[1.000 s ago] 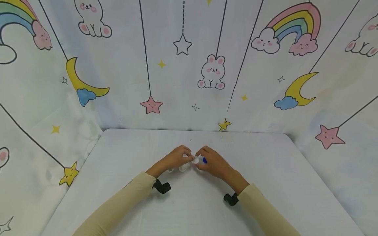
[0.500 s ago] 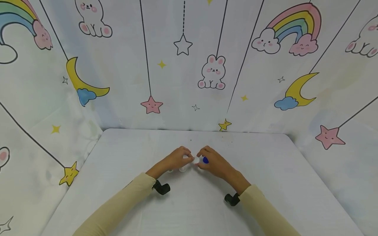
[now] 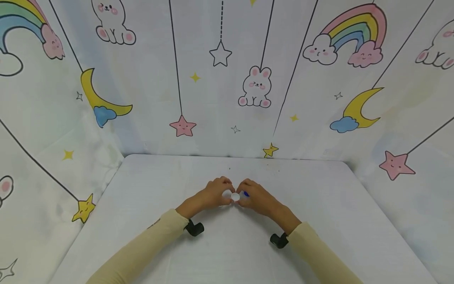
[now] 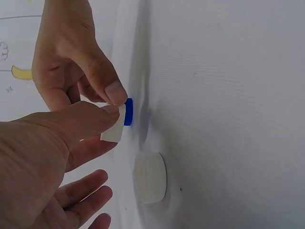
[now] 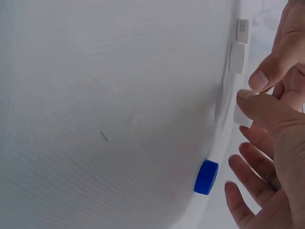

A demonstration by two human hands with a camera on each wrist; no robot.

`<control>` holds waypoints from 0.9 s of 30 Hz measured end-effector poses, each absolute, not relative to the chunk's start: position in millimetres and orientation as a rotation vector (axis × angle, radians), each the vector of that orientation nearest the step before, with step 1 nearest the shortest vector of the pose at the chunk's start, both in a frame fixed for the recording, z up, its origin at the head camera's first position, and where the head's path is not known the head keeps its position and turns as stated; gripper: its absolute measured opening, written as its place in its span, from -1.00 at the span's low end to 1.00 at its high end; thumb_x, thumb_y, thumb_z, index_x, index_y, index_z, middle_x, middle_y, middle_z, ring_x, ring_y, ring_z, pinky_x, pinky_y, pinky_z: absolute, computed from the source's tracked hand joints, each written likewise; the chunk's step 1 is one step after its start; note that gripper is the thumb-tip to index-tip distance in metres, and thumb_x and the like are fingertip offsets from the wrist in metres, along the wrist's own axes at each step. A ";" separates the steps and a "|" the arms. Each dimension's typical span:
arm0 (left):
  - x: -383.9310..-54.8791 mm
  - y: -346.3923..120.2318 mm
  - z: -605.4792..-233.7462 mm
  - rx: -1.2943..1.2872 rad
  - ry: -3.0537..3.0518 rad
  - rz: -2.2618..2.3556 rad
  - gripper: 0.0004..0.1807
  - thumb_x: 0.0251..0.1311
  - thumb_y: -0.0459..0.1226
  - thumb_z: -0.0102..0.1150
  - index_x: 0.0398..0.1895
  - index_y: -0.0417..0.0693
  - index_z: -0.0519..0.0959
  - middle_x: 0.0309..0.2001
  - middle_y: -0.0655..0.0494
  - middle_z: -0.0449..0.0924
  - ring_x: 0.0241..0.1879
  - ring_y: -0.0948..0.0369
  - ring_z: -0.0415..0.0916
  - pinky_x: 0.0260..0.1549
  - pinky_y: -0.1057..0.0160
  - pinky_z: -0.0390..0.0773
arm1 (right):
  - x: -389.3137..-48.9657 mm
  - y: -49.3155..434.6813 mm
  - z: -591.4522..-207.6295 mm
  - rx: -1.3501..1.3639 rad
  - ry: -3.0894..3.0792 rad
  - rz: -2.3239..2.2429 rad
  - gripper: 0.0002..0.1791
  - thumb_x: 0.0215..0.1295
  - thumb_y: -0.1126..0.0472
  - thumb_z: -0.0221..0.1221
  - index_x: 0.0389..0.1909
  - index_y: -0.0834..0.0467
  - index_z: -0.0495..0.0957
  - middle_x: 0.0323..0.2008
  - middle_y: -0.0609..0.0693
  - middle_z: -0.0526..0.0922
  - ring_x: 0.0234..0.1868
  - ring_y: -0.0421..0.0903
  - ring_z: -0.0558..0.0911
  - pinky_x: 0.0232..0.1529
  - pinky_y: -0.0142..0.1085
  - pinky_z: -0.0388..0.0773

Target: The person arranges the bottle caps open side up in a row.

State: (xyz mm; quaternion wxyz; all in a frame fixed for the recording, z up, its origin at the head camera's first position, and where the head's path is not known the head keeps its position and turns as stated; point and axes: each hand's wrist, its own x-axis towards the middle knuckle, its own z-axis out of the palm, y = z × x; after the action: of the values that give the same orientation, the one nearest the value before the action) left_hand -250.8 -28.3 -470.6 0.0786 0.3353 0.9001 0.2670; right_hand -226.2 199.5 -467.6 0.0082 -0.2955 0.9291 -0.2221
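Observation:
Near the middle of the table, my left hand and right hand meet at a small white bottle cap. Thumb and fingers of the left hand pinch the white cap in the left wrist view. From the opposite side, the right hand pinches it too, its thumb at the edge and its other fingers spread loosely behind. Both thumb tips come close together there. A blue bottle cap lies on the table by the right hand, partly covered by it in the head view.
Two more white caps rest on the table on the left hand's side in the right wrist view, a nearer white cap and a printed one. The white table ends at a patterned backdrop.
The left hand has shifted slightly right and its thumb has come round to the cap. The white cap has moved a little towards me. The left hand now covers the caps beneath it.

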 end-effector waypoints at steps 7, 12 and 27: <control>-246.2 -27.5 -475.3 1.117 2.765 0.679 -0.74 0.33 -0.11 0.44 0.02 0.07 0.72 0.35 -0.08 0.50 0.34 -0.12 0.45 0.25 -0.25 0.41 | -224.2 197.9 -470.4 -0.932 2.899 -0.635 -0.74 0.33 0.10 0.47 -0.05 0.07 0.70 0.07 -0.04 0.60 0.10 -0.02 0.62 0.17 -0.01 0.58; -244.1 -28.1 -478.9 1.146 2.787 0.641 -0.74 0.32 -0.08 0.45 0.00 0.11 0.72 0.34 -0.03 0.51 0.37 -0.07 0.43 0.29 -0.19 0.37 | -224.2 196.2 -472.3 -0.941 2.921 -0.574 -0.73 0.30 0.05 0.49 -0.08 0.05 0.71 0.07 -0.04 0.61 0.13 -0.02 0.60 0.15 0.05 0.52; -239.0 -27.1 -479.1 1.179 2.831 0.597 -0.73 0.29 -0.11 0.48 0.01 0.09 0.72 0.30 -0.03 0.54 0.37 -0.08 0.43 0.29 -0.18 0.38 | -222.1 193.9 -470.9 -0.945 2.929 -0.532 -0.72 0.30 0.02 0.48 -0.07 0.03 0.70 0.09 -0.04 0.59 0.19 -0.03 0.58 0.11 0.02 0.41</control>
State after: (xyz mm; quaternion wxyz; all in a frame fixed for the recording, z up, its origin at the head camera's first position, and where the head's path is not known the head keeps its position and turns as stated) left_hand -239.0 -27.1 -479.1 0.0088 0.3774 0.9061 0.1911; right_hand -222.1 193.9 -470.9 0.0091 -0.3026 0.9377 -0.1703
